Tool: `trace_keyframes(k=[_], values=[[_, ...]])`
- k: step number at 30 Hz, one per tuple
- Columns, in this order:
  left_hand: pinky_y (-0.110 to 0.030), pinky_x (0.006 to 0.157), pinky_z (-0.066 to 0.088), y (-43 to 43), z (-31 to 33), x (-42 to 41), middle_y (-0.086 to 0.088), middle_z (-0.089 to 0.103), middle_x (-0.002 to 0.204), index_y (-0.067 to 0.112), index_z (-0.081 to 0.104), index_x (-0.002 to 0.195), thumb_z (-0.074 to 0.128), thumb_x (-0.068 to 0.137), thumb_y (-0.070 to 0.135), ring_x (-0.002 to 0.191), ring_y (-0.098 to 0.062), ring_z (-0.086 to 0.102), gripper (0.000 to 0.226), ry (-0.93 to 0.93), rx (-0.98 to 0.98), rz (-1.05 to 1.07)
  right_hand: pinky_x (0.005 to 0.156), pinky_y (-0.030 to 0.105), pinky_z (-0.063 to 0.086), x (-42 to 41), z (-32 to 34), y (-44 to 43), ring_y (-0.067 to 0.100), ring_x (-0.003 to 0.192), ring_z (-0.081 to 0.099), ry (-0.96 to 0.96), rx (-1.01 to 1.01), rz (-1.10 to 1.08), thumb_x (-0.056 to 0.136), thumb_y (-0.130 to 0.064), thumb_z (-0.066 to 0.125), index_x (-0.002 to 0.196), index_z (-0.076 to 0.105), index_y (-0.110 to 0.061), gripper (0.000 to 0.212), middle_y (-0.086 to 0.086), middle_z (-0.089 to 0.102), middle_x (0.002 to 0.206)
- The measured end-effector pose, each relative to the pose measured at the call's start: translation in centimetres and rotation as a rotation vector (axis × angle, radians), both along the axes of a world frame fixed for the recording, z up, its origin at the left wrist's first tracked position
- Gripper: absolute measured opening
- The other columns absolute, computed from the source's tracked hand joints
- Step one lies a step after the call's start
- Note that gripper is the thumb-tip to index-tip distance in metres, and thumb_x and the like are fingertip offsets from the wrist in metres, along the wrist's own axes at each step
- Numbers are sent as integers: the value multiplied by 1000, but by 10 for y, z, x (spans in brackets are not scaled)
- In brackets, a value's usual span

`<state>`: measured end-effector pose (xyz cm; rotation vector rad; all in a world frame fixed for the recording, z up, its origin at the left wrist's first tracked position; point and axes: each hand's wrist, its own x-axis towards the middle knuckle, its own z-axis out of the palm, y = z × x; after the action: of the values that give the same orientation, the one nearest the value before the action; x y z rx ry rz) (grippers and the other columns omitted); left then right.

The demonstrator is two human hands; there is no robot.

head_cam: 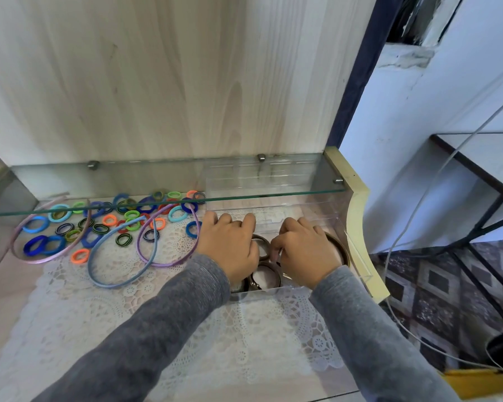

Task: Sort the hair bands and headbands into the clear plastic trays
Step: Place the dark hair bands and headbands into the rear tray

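Two hands are working inside the clear tray [357, 258] at the right.
Right hand [305, 250] is pinching one of the brown rings [266, 278], seemingly clearing room; left hand [228, 248] is curling its fingers downward, grip hidden. Hair bands [132, 224] and headbands [169, 265] are lying loose at the left, unsorted.

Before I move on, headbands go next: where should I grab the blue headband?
I'd pinch the blue headband at its closed curve, coming from the near side: that bend lies bare on the lace mat, while its tips sit among hair bands.
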<state>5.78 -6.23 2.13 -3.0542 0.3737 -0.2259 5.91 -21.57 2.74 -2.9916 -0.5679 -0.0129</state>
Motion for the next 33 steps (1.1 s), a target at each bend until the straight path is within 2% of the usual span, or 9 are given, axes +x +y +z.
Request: trace_keyframes(k=[4, 12, 17, 20, 23, 27, 29, 33], values=[[-42, 87, 26, -2, -2, 2, 2, 67, 93, 18, 38, 112, 29, 90, 34, 92, -22, 51, 29, 10, 20, -7, 86, 37, 37, -1, -4, 2, 23, 101, 45, -36, 3, 8, 85, -27, 55, 86, 71, -29, 16, -2, 52, 102], [-42, 86, 25, -2, -4, 1, 3, 66, 89, 19, 39, 109, 29, 89, 34, 90, -22, 51, 27, 5, -10, -13, 91, 37, 35, -1, -2, 1, 20, 107, 41, -19, -45, 8, 88, -30, 51, 94, 71, -30, 20, -4, 50, 109], [-38, 83, 23, 4, -6, -2, 7, 65, 87, 24, 40, 104, 24, 81, 34, 87, -19, 50, 29, 24, -117, -1, 92, 36, 34, -1, -2, -1, 19, 106, 41, -4, -40, 6, 88, -28, 50, 96, 71, -32, 22, -6, 49, 109], [-35, 85, 22, 14, -10, -9, 11, 65, 94, 29, 44, 105, 27, 77, 31, 91, -15, 53, 33, -7, -254, -11, 89, 33, 33, -1, -2, -4, 17, 104, 40, 0, -9, 12, 86, -26, 52, 93, 72, -34, 22, -8, 49, 106], [-34, 87, 24, 29, -18, -18, 15, 64, 100, 31, 53, 104, 29, 77, 30, 96, -13, 54, 36, -93, -408, -13, 87, 34, 34, -1, -3, -9, 16, 97, 41, 7, 132, 10, 83, -19, 49, 86, 74, -34, 29, -9, 48, 97], [-30, 83, 25, 47, -29, -33, 15, 60, 106, 30, 59, 98, 33, 76, 28, 101, -12, 52, 35, -179, -479, -24, 77, 36, 38, 1, -16, -13, 11, 81, 37, -101, 380, -39, 68, -26, 20, 70, 74, -28, 54, -13, 46, 81], [-31, 84, 28, 54, -32, -40, 14, 60, 111, 29, 63, 96, 37, 76, 26, 105, -11, 51, 33, -215, -489, -31, 75, 36, 40, 0, -24, -15, 12, 78, 38, -143, 469, -59, 66, -25, 21, 66, 72, -26, 52, -12, 47, 78], [-34, 88, 33, 61, -37, -51, 10, 60, 117, 28, 64, 98, 39, 79, 27, 110, -14, 53, 32, -229, -502, -27, 75, 43, 44, -5, -32, -17, 18, 78, 47, -186, 530, -82, 65, -5, 37, 63, 70, -24, 38, -8, 52, 78]])
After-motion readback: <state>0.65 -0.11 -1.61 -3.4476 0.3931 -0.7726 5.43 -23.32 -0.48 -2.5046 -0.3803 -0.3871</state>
